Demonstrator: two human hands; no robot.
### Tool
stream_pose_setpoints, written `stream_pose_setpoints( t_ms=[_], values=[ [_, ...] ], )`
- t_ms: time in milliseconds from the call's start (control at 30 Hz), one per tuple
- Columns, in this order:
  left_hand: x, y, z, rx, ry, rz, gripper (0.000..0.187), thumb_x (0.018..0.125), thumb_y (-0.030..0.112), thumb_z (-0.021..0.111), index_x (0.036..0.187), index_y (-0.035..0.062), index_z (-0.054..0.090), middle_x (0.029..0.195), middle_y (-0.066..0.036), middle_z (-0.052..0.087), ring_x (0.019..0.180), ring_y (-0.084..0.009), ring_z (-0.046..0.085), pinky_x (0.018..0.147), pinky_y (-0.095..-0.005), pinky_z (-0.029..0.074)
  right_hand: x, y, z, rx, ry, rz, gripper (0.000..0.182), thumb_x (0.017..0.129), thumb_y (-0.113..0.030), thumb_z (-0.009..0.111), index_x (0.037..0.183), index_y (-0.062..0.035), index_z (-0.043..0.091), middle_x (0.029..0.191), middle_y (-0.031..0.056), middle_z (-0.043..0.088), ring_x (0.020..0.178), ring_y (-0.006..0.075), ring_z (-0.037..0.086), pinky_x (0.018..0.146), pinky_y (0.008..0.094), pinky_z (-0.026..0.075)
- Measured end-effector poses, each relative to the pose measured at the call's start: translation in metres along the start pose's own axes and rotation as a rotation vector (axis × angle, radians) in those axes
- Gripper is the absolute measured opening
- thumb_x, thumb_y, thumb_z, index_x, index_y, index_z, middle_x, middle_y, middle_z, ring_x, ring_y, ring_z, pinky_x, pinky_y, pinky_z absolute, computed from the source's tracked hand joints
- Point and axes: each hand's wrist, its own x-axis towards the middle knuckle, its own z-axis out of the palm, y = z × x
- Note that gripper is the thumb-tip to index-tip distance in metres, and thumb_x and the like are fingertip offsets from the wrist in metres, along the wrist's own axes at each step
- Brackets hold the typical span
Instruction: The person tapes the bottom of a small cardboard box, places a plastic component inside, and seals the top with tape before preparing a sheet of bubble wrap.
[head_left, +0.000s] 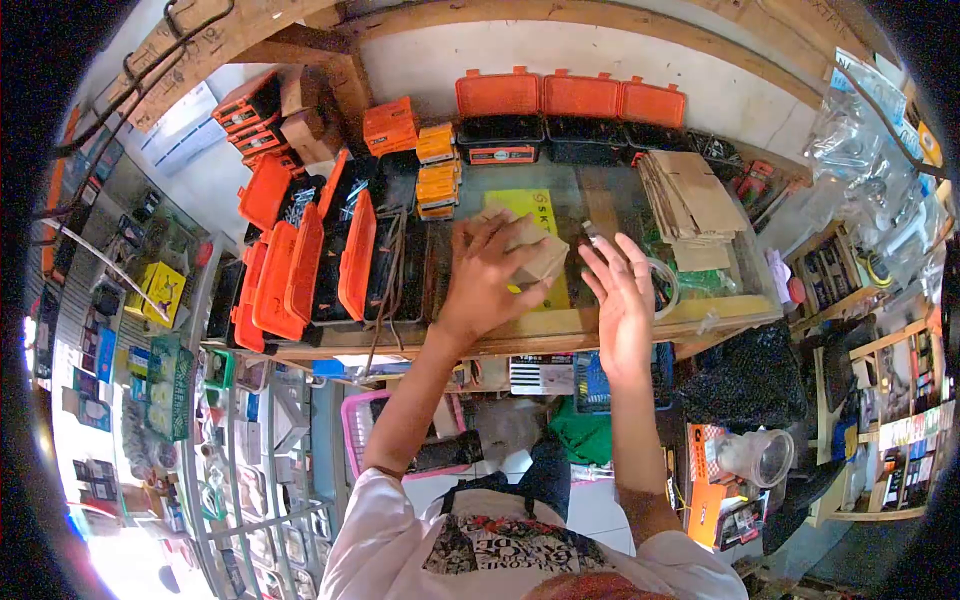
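Over the glass-topped counter [480,333], my left hand [490,275] is closed around a small brown cardboard box [540,255], thumb at its near side. To the right, my right hand [622,290] is raised with its fingers apart and no object in the palm. A small metallic piece [590,232] shows just beyond its fingertips; whether they touch it cannot be made out. A yellow sheet [553,290] lies beneath the box. Stacked flat brown cardboard pieces [695,205] sit to the right of my right hand.
Orange-lidded organizer cases [290,275] stand open at the left, some holding screws. More open cases [500,140] line the back wall beside small orange-yellow boxes [437,185]. A pink basket [355,450] is below the counter. A clear jar [770,458] is lower right.
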Motion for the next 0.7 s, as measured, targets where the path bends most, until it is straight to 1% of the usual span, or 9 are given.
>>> stream_pose_setpoints(
  t_ms=[100,133,200,300,400,500,600,700],
  values=[
    [-0.006,0.003,-0.008,-0.099,-0.073,0.072,0.044,0.073,0.038,0.080,0.114,0.0207,0.077,0.140,-0.008,0.061,0.139,-0.0341,0.046,0.116,-0.0606,0.023,0.000,0.015,-0.003,-0.217,-0.087,-0.148,0.052,0.098,-0.010,0.066,0.144,-0.0054,0.042,0.143,0.0152,0.051,0.125,0.0258,0.059,0.107,0.0380,0.045],
    [-0.008,0.003,-0.010,-0.127,-0.089,0.092,0.044,0.073,0.038,0.080,0.114,0.0217,0.077,0.142,-0.010,0.059,0.140,-0.0358,0.045,0.116,-0.0610,0.023,0.002,0.020,-0.007,-0.205,-0.073,-0.118,0.058,0.092,0.002,0.070,0.143,-0.0048,0.042,0.142,0.0151,0.049,0.122,0.0254,0.061,0.104,0.0358,0.049],
    [-0.012,0.005,-0.012,-0.179,-0.117,0.131,0.044,0.073,0.037,0.081,0.114,0.0236,0.078,0.146,-0.013,0.056,0.142,-0.0393,0.042,0.116,-0.0617,0.022,-0.001,0.025,-0.006,-0.171,-0.118,-0.123,0.060,0.088,0.005,0.073,0.141,-0.0041,0.045,0.141,0.0152,0.051,0.121,0.0251,0.061,0.102,0.0356,0.049],
    [-0.016,0.006,-0.015,-0.292,-0.041,0.065,0.047,0.072,0.038,0.082,0.117,0.0259,0.078,0.153,-0.020,0.046,0.145,-0.0482,0.034,0.117,-0.0618,0.020,-0.002,0.030,-0.009,-0.264,-0.149,-0.181,0.061,0.086,0.009,0.074,0.139,-0.0022,0.047,0.139,0.0152,0.053,0.121,0.0248,0.061,0.102,0.0361,0.050],
    [-0.016,0.007,-0.017,-0.205,-0.088,0.034,0.048,0.073,0.042,0.083,0.118,0.0264,0.078,0.158,-0.023,0.036,0.145,-0.0549,0.027,0.116,-0.0621,0.023,-0.003,0.033,-0.014,-0.265,-0.191,-0.189,0.060,0.085,0.009,0.074,0.139,-0.0005,0.047,0.139,0.0158,0.055,0.123,0.0257,0.060,0.102,0.0365,0.050],
    [-0.017,0.019,-0.020,-0.123,-0.091,-0.052,0.049,0.073,0.046,0.084,0.117,0.0249,0.078,0.159,-0.021,0.035,0.146,-0.0543,0.026,0.113,-0.0622,0.026,-0.002,0.034,-0.020,-0.246,-0.222,-0.174,0.062,0.085,0.007,0.075,0.139,0.0003,0.047,0.140,0.0168,0.055,0.125,0.0268,0.060,0.103,0.0375,0.050],
    [-0.014,0.021,-0.025,-0.178,-0.144,-0.091,0.048,0.074,0.047,0.085,0.116,0.0243,0.078,0.155,-0.022,0.040,0.144,-0.0533,0.029,0.110,-0.0618,0.032,-0.002,0.037,-0.019,-0.177,-0.213,-0.190,0.062,0.085,0.006,0.077,0.139,0.0000,0.047,0.139,0.0170,0.055,0.126,0.0268,0.060,0.105,0.0389,0.049],
    [-0.007,0.018,-0.030,-0.200,-0.167,-0.043,0.045,0.075,0.043,0.085,0.114,0.0231,0.079,0.151,-0.021,0.045,0.141,-0.0521,0.035,0.109,-0.0604,0.036,-0.002,0.036,-0.018,-0.202,-0.197,-0.178,0.062,0.085,0.005,0.077,0.139,-0.0002,0.048,0.139,0.0167,0.056,0.125,0.0267,0.060,0.106,0.0397,0.048]
  ],
)
